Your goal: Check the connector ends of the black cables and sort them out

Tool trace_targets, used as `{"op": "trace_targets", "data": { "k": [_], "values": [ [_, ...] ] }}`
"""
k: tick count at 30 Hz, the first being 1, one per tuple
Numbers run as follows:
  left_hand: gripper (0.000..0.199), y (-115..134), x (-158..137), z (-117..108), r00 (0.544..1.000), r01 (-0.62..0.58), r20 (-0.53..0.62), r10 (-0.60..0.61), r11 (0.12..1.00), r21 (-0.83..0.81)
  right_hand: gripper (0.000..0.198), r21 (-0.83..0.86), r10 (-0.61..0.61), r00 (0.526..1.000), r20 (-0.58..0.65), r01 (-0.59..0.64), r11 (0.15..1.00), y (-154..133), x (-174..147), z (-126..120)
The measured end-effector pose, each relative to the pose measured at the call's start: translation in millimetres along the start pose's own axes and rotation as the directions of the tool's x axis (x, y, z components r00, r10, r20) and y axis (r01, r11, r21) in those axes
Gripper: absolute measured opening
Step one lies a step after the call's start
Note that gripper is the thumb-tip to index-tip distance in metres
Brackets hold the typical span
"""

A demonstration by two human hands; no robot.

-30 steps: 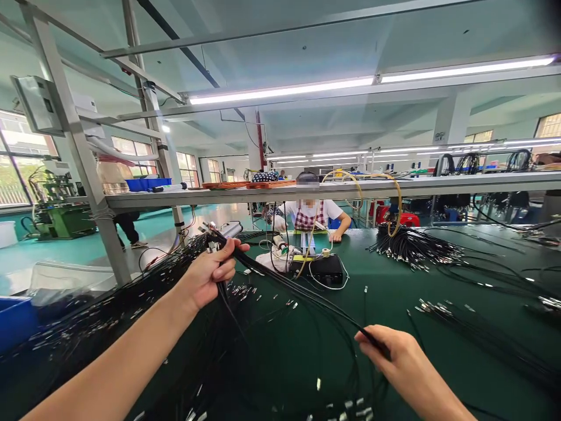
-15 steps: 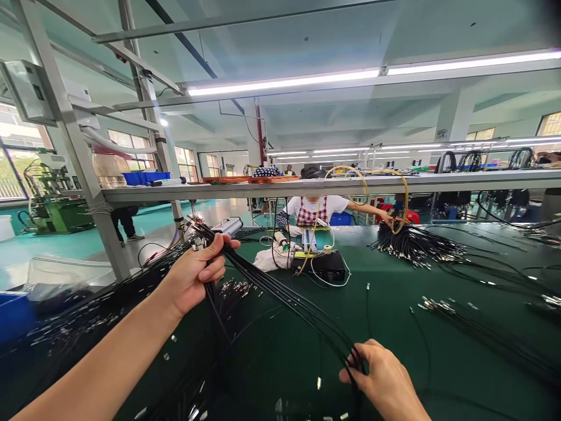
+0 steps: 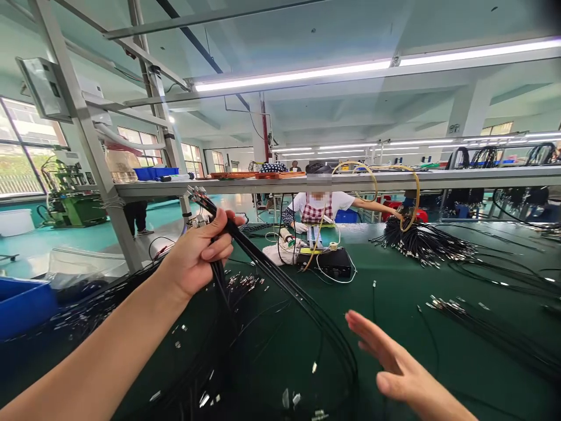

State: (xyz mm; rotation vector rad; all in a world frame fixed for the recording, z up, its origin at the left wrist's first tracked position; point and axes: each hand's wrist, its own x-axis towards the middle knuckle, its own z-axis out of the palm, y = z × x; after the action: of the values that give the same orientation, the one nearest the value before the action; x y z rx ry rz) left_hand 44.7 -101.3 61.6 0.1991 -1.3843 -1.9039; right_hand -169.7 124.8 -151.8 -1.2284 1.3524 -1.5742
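Left hand (image 3: 199,251): raised above the green-covered worktable (image 3: 394,327), fingers clamped around a bundle of thin black cables with metal end connectors (image 3: 280,280); the connector ends project up past the fist, and the cable lengths slope down to the right onto the table. Right hand (image 3: 390,365): fingers spread flat, holding nothing, just right of the sagging cables

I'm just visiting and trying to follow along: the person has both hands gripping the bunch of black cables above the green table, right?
Not quite. Only the left hand grips the bunch of black cables above the green table. The right hand is open, fingers spread, holding nothing, beside the hanging cables. The head view shows this.
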Motion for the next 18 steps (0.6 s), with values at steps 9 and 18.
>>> {"op": "trace_targets", "data": {
  "k": [9, 18],
  "values": [
    [0.031, 4.3, -11.3, -14.1, 0.993, -0.117, -0.04, 0.112, 0.978, -0.173, 0.026, -0.487, -0.033, 0.986, -0.163, -0.051, 0.872, 2.8, 30.3, 32.4],
    [0.046, -32.4, -26.0, -117.3, 0.957, -0.137, -0.281, 0.066, 0.961, -0.242, 0.011, -0.456, 0.094, 0.993, -0.07, -0.116, 0.882, 39.9, 14.2, 27.5]
  ]
}}
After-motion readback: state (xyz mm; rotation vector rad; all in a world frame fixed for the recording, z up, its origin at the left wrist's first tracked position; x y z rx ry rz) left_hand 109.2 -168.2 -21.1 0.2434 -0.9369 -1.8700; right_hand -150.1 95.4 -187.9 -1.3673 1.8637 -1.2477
